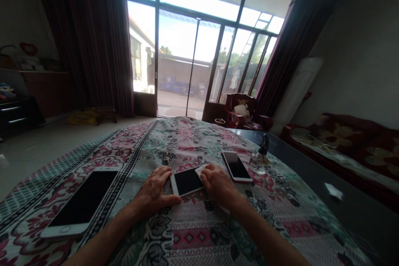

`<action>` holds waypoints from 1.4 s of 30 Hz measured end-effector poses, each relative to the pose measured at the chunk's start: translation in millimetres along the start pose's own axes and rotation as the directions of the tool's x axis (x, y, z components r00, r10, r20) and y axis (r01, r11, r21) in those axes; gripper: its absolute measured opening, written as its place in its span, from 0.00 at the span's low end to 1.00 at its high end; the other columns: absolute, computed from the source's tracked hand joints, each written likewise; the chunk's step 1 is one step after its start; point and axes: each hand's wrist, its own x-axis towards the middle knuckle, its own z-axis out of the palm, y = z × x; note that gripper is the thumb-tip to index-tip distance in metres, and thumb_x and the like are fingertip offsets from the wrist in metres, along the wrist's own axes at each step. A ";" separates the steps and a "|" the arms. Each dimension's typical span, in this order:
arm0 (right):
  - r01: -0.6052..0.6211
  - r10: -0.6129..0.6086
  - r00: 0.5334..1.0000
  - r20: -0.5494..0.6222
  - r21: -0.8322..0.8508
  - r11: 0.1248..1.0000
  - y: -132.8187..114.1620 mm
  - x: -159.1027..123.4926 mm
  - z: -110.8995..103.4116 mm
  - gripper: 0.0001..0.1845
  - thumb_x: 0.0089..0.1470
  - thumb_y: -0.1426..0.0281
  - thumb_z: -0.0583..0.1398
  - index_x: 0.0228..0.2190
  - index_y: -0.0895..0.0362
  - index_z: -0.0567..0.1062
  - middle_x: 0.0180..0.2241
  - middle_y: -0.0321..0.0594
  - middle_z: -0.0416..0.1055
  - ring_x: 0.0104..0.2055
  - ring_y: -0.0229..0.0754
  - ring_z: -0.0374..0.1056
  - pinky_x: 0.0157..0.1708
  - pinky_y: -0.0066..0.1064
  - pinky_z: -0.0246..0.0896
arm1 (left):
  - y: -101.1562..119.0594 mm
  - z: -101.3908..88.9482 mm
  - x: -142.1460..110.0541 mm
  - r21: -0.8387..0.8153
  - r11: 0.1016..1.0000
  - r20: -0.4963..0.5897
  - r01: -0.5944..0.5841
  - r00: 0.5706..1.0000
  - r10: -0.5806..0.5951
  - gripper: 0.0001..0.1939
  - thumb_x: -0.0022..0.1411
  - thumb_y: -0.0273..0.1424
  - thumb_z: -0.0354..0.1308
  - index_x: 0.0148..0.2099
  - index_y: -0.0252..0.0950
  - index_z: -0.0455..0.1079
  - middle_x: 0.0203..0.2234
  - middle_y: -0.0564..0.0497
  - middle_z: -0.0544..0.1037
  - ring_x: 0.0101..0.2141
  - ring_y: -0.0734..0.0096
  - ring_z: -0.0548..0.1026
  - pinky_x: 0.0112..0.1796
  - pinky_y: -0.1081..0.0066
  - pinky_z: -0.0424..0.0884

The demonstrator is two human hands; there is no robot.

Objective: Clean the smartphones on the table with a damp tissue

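Observation:
A white-framed smartphone (187, 182) with a dark screen lies face up on the patterned tablecloth (187, 237). My left hand (152, 192) grips its left end, the thumb at the near corner and the fingers at the far one. Closed on a white tissue or cloth (198, 170), my right hand (220, 186) presses onto the phone's right part and hides that end. To the left lies a larger white smartphone (84, 200), screen up and dark. Beyond my right hand is another smartphone (237, 166), also face up, with a clear bottle with a black top (261, 158) beside it.
A crumpled white tissue (334, 191) lies on the dark surface (358, 220) at the right. Farther off stand a wooden armchair (243, 110) and a sofa (346, 135). Ahead are large glass doors (187, 66) between dark curtains; a cabinet (46, 91) is at the left.

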 end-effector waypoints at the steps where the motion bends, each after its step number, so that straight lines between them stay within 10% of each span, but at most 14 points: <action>1: 0.062 -0.062 0.998 0.027 0.015 0.998 -0.2 -1.5 -1.1 0.14 0.63 0.71 0.50 0.35 0.58 0.75 0.42 0.45 0.70 0.46 0.42 0.65 0.48 0.32 0.57 | -0.7 0.6 0.0 -0.003 1.000 -0.003 -0.003 1.000 0.003 0.38 0.46 0.48 0.66 0.55 0.33 0.69 0.59 0.38 0.67 0.61 0.47 0.60 0.60 0.51 0.57; 18: 0.286 -0.283 0.958 -0.042 0.105 0.953 -52.2 -11.7 26.9 0.17 0.58 0.69 0.55 0.49 0.51 0.68 0.52 0.39 0.66 0.51 0.46 0.57 0.50 0.35 0.53 | -9.7 10.4 1.2 0.015 1.000 -0.058 -0.021 0.998 0.022 0.36 0.44 0.45 0.68 0.54 0.34 0.70 0.57 0.40 0.69 0.60 0.47 0.62 0.60 0.51 0.58; 32: -0.149 0.146 0.984 -0.106 -0.024 0.989 -5.1 -7.3 20.6 0.21 0.55 0.76 0.52 0.50 0.55 0.71 0.53 0.45 0.66 0.54 0.48 0.57 0.52 0.36 0.51 | -5.9 2.4 1.0 -0.008 0.999 -0.050 -0.035 0.998 0.035 0.35 0.46 0.49 0.66 0.53 0.36 0.70 0.57 0.41 0.70 0.59 0.48 0.63 0.59 0.52 0.59; 42: -0.081 0.084 0.991 -0.108 0.032 0.996 -48.9 -9.8 28.2 0.16 0.59 0.70 0.52 0.47 0.51 0.73 0.51 0.40 0.68 0.53 0.48 0.57 0.50 0.37 0.50 | -1.9 0.1 2.0 0.011 1.000 -0.033 -0.020 0.999 0.021 0.34 0.47 0.46 0.65 0.53 0.32 0.70 0.56 0.39 0.70 0.58 0.51 0.65 0.59 0.57 0.58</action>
